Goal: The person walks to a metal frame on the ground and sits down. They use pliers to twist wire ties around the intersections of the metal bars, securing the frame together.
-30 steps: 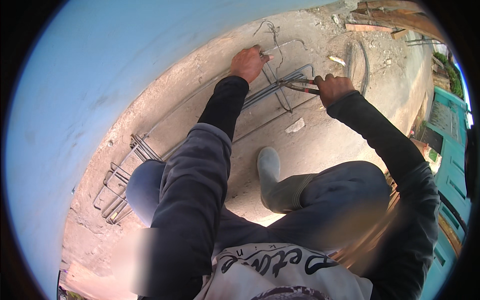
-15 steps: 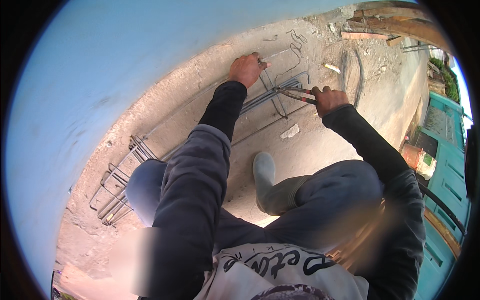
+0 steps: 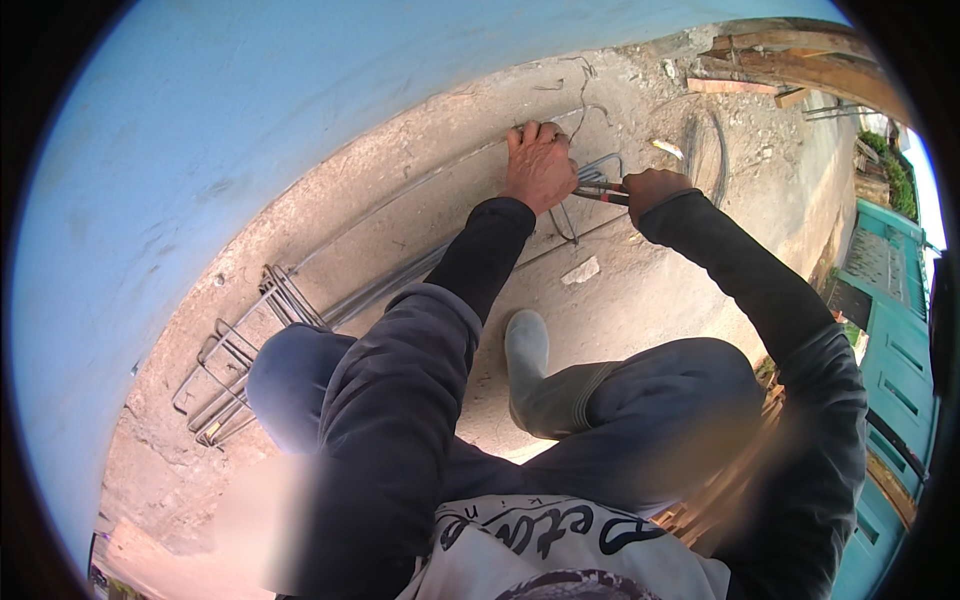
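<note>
My right hand grips pincers far back, likely for leverage — my left hand sits over rebar, its grasp unclear.

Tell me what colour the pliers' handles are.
The pliers' handles look dark with red parts; the head view shows them best.

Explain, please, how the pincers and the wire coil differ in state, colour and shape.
The pincers are held in the right hand, while the wire coil lies on the ground with no hand on it. The pincers show red on their handles; the wire coil looks plain dark grey. The pincers' visible handles are nearly straight, but the wire coil bends in a loose curve. Both are right of the left hand.
</note>
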